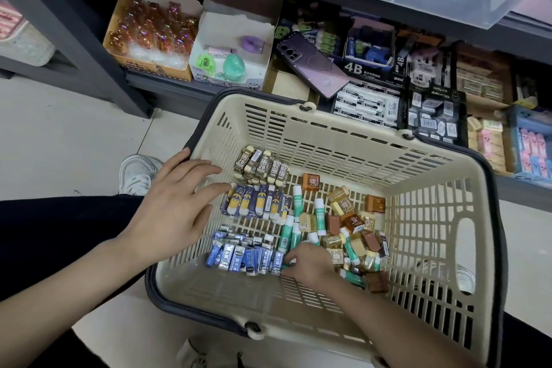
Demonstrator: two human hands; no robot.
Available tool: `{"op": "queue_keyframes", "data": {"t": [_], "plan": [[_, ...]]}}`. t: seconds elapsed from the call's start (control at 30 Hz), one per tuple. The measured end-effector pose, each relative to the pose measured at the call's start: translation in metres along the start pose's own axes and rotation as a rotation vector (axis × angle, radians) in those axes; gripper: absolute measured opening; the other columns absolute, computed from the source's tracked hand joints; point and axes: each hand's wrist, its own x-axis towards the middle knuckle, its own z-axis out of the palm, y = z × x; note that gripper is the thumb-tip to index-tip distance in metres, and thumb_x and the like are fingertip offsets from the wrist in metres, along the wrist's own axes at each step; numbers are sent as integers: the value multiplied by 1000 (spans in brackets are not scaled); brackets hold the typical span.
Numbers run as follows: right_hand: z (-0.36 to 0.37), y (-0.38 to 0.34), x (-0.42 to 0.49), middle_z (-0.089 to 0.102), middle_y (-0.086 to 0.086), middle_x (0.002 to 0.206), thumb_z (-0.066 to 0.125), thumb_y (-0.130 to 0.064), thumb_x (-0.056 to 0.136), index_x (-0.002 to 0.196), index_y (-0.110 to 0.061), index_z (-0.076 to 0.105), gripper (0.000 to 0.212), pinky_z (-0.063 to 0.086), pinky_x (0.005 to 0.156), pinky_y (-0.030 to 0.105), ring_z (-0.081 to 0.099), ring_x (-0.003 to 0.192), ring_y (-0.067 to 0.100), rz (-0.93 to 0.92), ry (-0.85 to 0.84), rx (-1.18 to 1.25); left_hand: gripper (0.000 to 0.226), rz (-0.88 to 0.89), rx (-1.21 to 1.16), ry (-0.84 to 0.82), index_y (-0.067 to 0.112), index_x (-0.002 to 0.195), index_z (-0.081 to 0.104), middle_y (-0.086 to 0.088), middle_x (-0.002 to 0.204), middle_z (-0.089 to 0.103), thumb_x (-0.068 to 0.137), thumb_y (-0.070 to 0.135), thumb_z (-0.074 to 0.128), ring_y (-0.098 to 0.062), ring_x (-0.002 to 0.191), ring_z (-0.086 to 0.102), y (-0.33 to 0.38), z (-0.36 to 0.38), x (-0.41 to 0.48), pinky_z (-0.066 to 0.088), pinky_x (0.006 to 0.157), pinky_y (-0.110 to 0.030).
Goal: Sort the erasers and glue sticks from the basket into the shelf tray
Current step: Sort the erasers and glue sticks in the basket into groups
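Erasers (257, 203) in purple-yellow sleeves touch the open, spread left hand (176, 203); the right hand (310, 263) curls over green glue sticks (287, 237) in the basket (328, 140), grip unclear.

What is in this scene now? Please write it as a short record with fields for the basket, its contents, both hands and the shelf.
basket: cream plastic, in front of the shelf
erasers: three rows at left, loose brown ones at right
glue sticks: green and white, in the middle
left hand: fingers straight, spread over the left rim
right hand: fingers curled in the pile; grasp hidden
shelf: eraser boxes, a phone lying on them
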Motion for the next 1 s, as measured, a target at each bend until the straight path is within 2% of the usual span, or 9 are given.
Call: {"op": "queue_keyframes", "data": {"t": [0.2,0.33,0.4,0.53,0.6,0.7,0.83,0.93,1.0], "plan": [[-1,2,-3,65,-9,103,57,-62,82,100,-29,71,40,36,60,20,59,96,11,-20,23,-138,37,-3,-26,28,16,107,67,-11,112,62,73,14,52,-27,108,52,0,1,1,22,113,-44],[8,0,2,59,-8,80,38,-85,70,79,-23,70,70,36,53,19,57,77,9,67,24,-278,38,-7,-30,27,16,108,66,-11,112,63,73,16,52,-26,107,53,-1,1,1,23,112,-44],[12,1,4,56,-8,76,33,-89,65,74,-23,68,75,39,54,20,56,74,8,69,27,-325,37,-10,-29,22,16,107,66,-11,112,63,73,17,52,-26,107,52,-1,1,1,22,113,-44],[11,6,4,61,-4,85,46,-78,73,81,-18,67,64,47,59,22,58,78,9,90,-4,-358,35,-14,-29,23,15,103,70,-11,112,63,74,18,51,-25,107,53,0,1,2,23,113,-44],[6,11,2,60,-3,88,54,-70,77,85,-18,68,55,45,57,21,57,80,10,113,-7,-350,35,-13,-30,21,14,102,70,-10,111,63,74,19,51,-25,107,53,0,1,2,23,113,-44],[1,25,-7,62,-3,91,55,-68,79,89,-19,69,52,41,54,20,59,80,11,148,-11,-316,35,-12,-27,12,14,102,71,-11,112,63,75,19,51,-26,107,53,-1,0,2,23,112,-44],[-10,46,-22,66,-9,86,57,-63,81,91,-24,73,43,49,61,20,62,80,8,169,-63,-147,33,-4,-2,16,15,103,70,-13,113,62,77,21,50,-30,106,54,2,-2,6,23,111,-46],[-19,62,-31,68,-11,100,65,-50,82,98,-27,71,28,46,66,20,61,89,6,162,-111,60,32,-3,-22,34,13,101,71,-14,112,62,78,21,51,-33,104,54,16,-2,19,32,103,-49],[-26,70,-37,67,-10,110,67,-40,84,104,-27,69,24,48,77,20,60,95,6,161,-99,163,31,-13,-105,5,13,102,72,-11,111,63,78,22,54,-32,102,56,33,3,31,42,93,-46]]}}
